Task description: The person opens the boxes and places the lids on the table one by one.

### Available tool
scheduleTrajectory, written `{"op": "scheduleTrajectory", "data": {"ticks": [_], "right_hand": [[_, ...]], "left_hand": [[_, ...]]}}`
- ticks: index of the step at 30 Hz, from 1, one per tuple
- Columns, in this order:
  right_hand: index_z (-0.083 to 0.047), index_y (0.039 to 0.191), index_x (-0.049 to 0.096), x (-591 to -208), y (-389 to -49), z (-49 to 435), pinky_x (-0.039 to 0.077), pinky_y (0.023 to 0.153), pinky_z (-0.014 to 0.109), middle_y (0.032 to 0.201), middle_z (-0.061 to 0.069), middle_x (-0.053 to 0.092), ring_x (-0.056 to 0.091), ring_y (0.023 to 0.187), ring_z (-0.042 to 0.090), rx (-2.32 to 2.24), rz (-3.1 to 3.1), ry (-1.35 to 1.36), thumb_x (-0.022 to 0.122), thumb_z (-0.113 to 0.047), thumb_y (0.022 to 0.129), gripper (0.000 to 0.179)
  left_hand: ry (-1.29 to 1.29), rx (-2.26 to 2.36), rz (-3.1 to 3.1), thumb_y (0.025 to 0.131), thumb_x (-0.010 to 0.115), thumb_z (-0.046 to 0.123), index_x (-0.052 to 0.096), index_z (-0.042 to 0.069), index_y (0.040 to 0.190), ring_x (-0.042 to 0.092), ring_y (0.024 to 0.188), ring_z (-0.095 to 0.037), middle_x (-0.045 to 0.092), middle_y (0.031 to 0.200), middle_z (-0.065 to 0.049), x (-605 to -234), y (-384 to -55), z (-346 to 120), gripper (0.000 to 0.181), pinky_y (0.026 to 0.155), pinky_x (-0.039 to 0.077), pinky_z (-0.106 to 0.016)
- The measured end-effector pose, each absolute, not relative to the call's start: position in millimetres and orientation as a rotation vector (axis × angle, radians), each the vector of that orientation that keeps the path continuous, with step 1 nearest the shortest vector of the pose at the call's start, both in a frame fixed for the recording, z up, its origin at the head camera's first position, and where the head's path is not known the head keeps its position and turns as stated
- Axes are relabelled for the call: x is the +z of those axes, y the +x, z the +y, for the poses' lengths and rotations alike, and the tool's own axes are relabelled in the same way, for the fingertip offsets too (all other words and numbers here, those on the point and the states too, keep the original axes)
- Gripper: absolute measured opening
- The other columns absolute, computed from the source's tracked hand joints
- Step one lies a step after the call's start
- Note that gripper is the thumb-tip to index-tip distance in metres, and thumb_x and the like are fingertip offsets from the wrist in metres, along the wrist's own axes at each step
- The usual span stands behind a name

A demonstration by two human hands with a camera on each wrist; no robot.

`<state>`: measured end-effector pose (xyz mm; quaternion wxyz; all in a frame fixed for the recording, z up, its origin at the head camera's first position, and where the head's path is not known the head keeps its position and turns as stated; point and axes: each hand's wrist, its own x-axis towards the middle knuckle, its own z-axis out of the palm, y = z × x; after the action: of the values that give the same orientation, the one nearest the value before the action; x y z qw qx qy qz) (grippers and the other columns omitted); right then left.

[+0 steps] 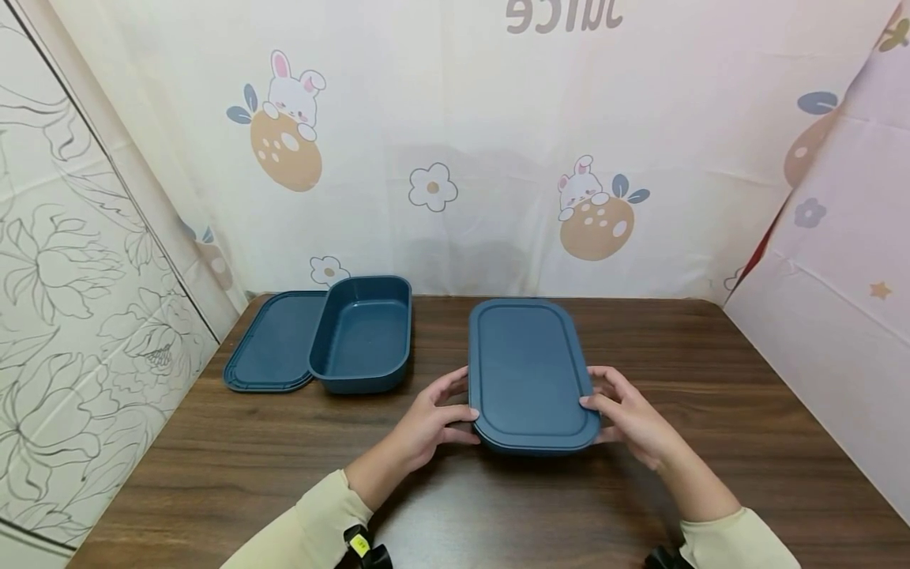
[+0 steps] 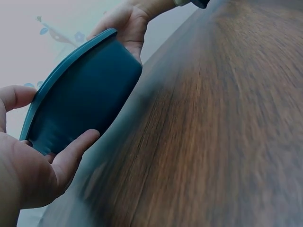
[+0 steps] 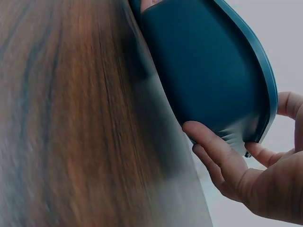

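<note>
Two pale sleeves [image 1: 739, 541] reach in over the near edge of the bench [image 1: 284, 474], a black strap device [image 1: 366, 549] on the left wrist. Between the bare hands, right of centre, is a blue lidded box [image 1: 529, 371]. The left hand [image 1: 434, 419] has its grip closed on the box's left side toward the near end, thumb at the lid edge; the right hand [image 1: 629, 415] grips the right side likewise.

From the head, mostly the flat lid top shows. The left wrist view gives instead the deep, tapering wall, with a finger stretched along its lower edge and the right hand across from it. The right wrist view shows fingers under the lower corner; whether the base touches the bench cannot be told.

Only the head view takes in the far left: an open blue box [image 1: 362, 340] overlapping the right edge of a loose blue lid [image 1: 277, 344], both before a rabbit-printed curtain [image 1: 498, 111].
</note>
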<state>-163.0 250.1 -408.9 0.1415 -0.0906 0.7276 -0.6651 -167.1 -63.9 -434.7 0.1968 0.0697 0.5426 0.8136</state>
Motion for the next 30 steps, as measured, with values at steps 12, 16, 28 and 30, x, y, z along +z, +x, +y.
{"op": "scheduleTrajectory", "data": {"ticks": [12, 16, 28, 30], "right_hand": [[-0.001, 0.142, 0.024, -410, -163, 233, 0.058, 0.069, 0.046, 0.117, 0.024, 0.047, 0.065, 0.087, 0.026, -1.919, 2.072, -0.244, 0.055, -0.011, 0.098, 0.055], [-0.001, 0.142, 0.024, -412, -162, 228, 0.058, 0.069, 0.046, 0.116, 0.024, 0.047, 0.065, 0.086, 0.027, -1.925, 2.060, -0.237, 0.056, -0.010, 0.097, 0.056], [0.000, 0.142, 0.024, -414, -158, 221, 0.058, 0.070, 0.045, 0.115, 0.025, 0.048, 0.067, 0.082, 0.027, -1.900, 2.026, -0.277, 0.057, -0.009, 0.096, 0.057], [0.000, 0.142, 0.023, -414, -157, 220, 0.058, 0.071, 0.045, 0.115, 0.025, 0.048, 0.067, 0.082, 0.027, -1.894, 2.023, -0.276, 0.058, -0.009, 0.096, 0.058]], "left_hand": [[0.232, 2.247, 1.553, 0.086, 0.065, -0.002, 0.039, 0.011, 0.149, 0.066, 0.093, -0.026, 0.034, 0.148, -0.020, -437, -166, -84, 0.070, 0.079, 0.056, -0.051], [0.251, 2.227, 1.562, 0.086, 0.066, -0.002, 0.037, 0.010, 0.150, 0.066, 0.095, -0.026, 0.033, 0.148, -0.021, -438, -167, -92, 0.071, 0.079, 0.056, -0.051], [0.299, 2.142, 1.578, 0.086, 0.068, 0.001, 0.030, 0.010, 0.152, 0.059, 0.113, -0.030, 0.033, 0.148, -0.022, -438, -163, -110, 0.076, 0.085, 0.054, -0.049], [0.298, 2.132, 1.581, 0.086, 0.069, 0.001, 0.029, 0.011, 0.153, 0.059, 0.113, -0.030, 0.034, 0.146, -0.022, -438, -161, -112, 0.079, 0.085, 0.054, -0.049]]}}
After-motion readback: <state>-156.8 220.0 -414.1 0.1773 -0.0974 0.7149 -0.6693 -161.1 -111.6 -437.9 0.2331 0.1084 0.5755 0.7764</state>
